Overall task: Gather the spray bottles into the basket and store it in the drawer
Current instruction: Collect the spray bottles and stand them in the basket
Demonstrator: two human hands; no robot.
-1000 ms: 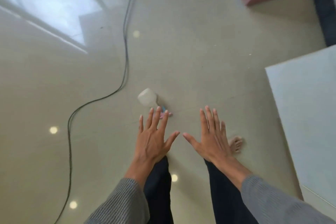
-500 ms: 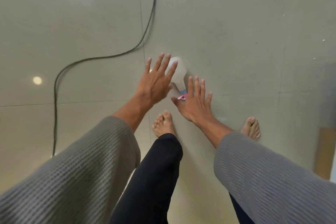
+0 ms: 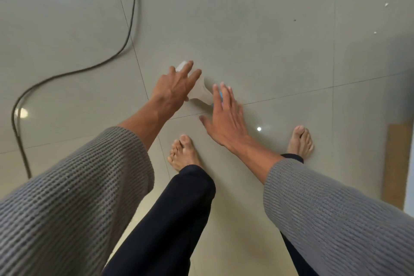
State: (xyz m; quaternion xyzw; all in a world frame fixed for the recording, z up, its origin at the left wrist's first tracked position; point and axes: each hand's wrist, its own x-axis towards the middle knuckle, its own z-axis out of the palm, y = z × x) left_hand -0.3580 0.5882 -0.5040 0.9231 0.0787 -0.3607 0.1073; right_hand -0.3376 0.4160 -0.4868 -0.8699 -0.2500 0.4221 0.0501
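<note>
Nearest the camera, two grey knitted sleeves (image 3: 67,197) are reaching forward over black trouser legs (image 3: 177,213), and bare feet (image 3: 182,152) are standing on the glossy tiled floor (image 3: 280,40). Beyond them, the right hand (image 3: 226,116) is hovering with fingers spread wide, covering the blue nozzle end of a white spray bottle (image 3: 200,94) lying on the floor. The left hand (image 3: 175,87) is stretching over the bottle's body, fingers apart, not closed around it. Farther off, a black cable (image 3: 125,42) is curving across the tiles.

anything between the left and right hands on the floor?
Yes, in the head view: the white spray bottle lies on the floor tiles between the left hand and right hand, partly covered by both.
</note>
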